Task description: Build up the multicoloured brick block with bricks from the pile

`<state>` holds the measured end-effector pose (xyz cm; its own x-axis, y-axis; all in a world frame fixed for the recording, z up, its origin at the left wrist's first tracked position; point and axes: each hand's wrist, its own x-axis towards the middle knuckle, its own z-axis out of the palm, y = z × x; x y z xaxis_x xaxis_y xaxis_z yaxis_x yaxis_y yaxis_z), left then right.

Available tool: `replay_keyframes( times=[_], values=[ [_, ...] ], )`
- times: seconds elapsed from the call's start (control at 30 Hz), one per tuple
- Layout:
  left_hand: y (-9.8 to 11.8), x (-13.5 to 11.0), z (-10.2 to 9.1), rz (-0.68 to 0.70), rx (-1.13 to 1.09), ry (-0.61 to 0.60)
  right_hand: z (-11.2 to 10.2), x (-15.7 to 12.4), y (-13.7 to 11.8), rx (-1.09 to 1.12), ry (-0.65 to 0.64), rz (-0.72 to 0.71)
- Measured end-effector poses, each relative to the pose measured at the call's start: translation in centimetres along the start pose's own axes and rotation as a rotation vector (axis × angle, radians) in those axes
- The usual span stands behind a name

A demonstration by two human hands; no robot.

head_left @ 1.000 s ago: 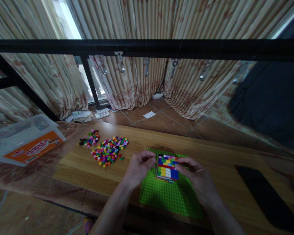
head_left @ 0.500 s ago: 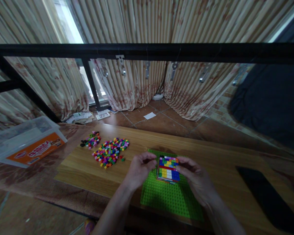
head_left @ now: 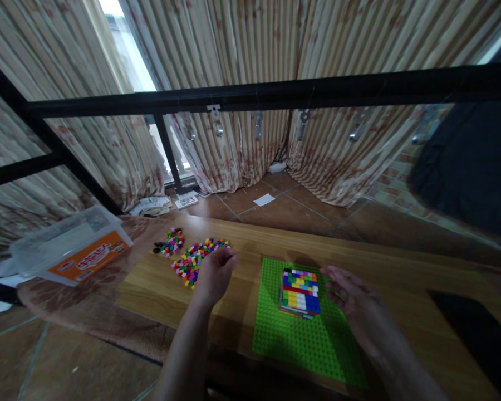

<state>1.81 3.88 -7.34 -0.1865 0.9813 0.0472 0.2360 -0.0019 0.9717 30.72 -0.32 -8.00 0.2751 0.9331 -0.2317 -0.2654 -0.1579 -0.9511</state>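
Observation:
A box-shaped stack of multicoloured building bricks (head_left: pixel 300 292) stands on a green studded baseplate (head_left: pixel 292 348). My right hand (head_left: pixel 350 292) is just right of the stack, apart from it, with its fingers loosely spread and nothing seen in them. My left hand (head_left: pixel 215 273) is over the right edge of a pile of small loose bricks (head_left: pixel 187 264). Its fingers are curled together, and whatever they may hold is hidden. Part of the pile is covered by this hand.
A smaller brick heap (head_left: pixel 170 243) lies left of the pile on the wooden table (head_left: pixel 250 239). A clear plastic box (head_left: pixel 73 245) with an orange label stands at the left. A flat black panel (head_left: pixel 467 334) lies at the right. A black metal bar (head_left: pixel 259 96) crosses beyond the table.
My left hand has left the brick stack and moved left to the loose pile. My right hand has let go of the stack and drawn slightly right. The view has shifted a little.

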Motion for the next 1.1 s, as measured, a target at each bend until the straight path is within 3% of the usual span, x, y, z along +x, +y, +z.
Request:
replay_keyframes(
  times=[0.2, 0.43, 0.63, 1.1],
  values=[
    [0.7, 0.1, -3.9, -0.042, 0.524, 0.285, 0.1, -0.1, 0.3, -0.026, 0.035, 0.039],
    [0.2, 0.4, -2.6, 0.060, 0.971, 0.189, 0.4, -0.2, 0.4, -0.050, 0.020, 0.047],
    [-0.5, 1.2, -1.5, 0.107, 1.081, 0.147, 0.3, -0.1, 0.7, -0.064, 0.007, 0.037],
    [-0.5, 1.3, -0.2, 0.129, 1.083, 0.070, 0.9, -0.5, 0.3, -0.034, -0.016, 0.081]
  ],
)
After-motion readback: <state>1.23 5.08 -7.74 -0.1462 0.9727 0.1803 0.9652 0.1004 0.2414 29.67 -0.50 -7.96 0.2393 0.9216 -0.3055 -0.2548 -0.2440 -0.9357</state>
